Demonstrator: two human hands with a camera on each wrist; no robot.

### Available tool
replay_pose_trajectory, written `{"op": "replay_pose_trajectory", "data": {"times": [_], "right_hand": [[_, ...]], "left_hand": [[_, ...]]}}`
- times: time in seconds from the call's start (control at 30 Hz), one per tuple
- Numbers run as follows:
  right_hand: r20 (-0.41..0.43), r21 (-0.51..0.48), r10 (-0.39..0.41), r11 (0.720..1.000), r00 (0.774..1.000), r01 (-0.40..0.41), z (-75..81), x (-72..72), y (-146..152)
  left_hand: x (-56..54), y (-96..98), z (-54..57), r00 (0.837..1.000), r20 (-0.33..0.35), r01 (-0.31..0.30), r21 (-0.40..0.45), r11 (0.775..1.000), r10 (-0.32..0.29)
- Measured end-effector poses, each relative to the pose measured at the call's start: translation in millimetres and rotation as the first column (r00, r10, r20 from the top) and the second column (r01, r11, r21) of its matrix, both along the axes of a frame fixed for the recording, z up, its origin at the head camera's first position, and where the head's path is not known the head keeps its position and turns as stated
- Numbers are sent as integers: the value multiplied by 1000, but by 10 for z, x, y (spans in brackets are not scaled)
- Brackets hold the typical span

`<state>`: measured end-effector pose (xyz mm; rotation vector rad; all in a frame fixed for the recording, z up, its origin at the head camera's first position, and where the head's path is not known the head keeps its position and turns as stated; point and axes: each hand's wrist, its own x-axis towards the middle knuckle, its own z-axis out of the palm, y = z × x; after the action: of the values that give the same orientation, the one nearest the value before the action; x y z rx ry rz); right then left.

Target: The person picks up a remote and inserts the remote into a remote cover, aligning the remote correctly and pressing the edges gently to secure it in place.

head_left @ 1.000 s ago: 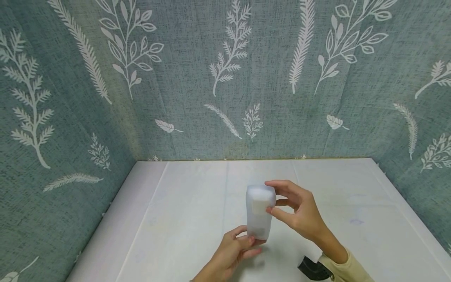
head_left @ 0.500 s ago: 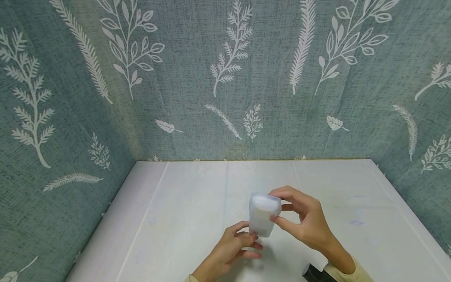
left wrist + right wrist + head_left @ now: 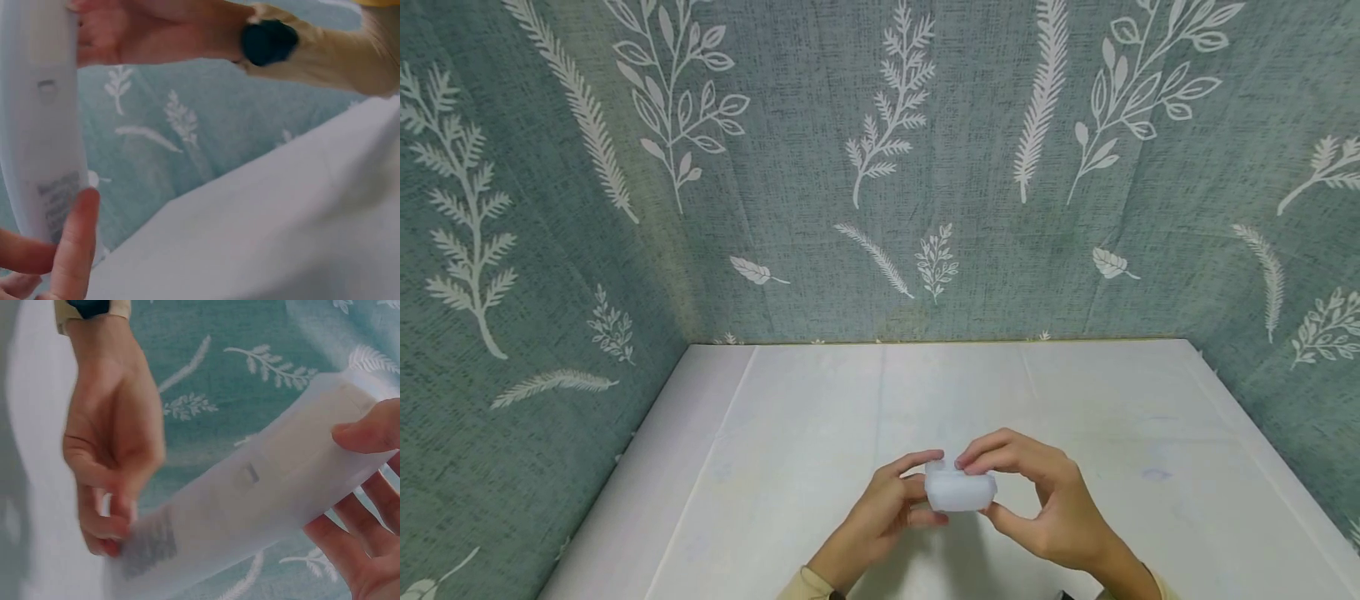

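Observation:
A long white plastic device (image 3: 961, 493) with rounded edges and a frosted look is held between both hands, tilted so its end faces the head camera. My right hand (image 3: 1048, 500) grips one end, thumb on one face and fingers on the other. At the opposite end, the fingers of my left hand (image 3: 887, 510) pinch it beside a block of small grey print (image 3: 150, 542). The right wrist view shows a small slot (image 3: 251, 472) midway along the face and a pale cream panel (image 3: 300, 434) near the right thumb. What the device is for does not show.
A white-covered table (image 3: 775, 433) lies beneath the hands, their shadow falling on it. Green-grey cloth (image 3: 805, 167) with white leaf patterns stands around its back and sides. Dark straps (image 3: 269, 42) circle the wrists over cream sleeves (image 3: 319, 53).
Both hands have tipped the device from nearly upright, broad face showing, to end-on. My right hand has come down with it, and the left fingers have spread around its end.

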<state>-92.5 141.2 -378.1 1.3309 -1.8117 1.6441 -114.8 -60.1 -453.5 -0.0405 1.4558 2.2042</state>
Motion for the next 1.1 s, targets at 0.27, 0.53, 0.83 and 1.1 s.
{"op": "replay_pose_trajectory", "data": {"times": [0.27,0.53,0.83,1.1], "right_hand": [[-31,14,17,1000,999,-17,-95,127,-6],[-54,-10,-48,999,997,48,-295,167,-21],[206,37,-166,986,964,162,-476,297,24],[541,-6,-176,977,822,213,-640,332,57]], "left_hand": [[-73,-20,113,997,79,-12,175,984,-1],[-183,9,211,999,0,-42,91,995,42],[-331,19,314,988,-29,-150,15,989,150],[-377,38,312,969,-160,-205,-91,974,189]]}}
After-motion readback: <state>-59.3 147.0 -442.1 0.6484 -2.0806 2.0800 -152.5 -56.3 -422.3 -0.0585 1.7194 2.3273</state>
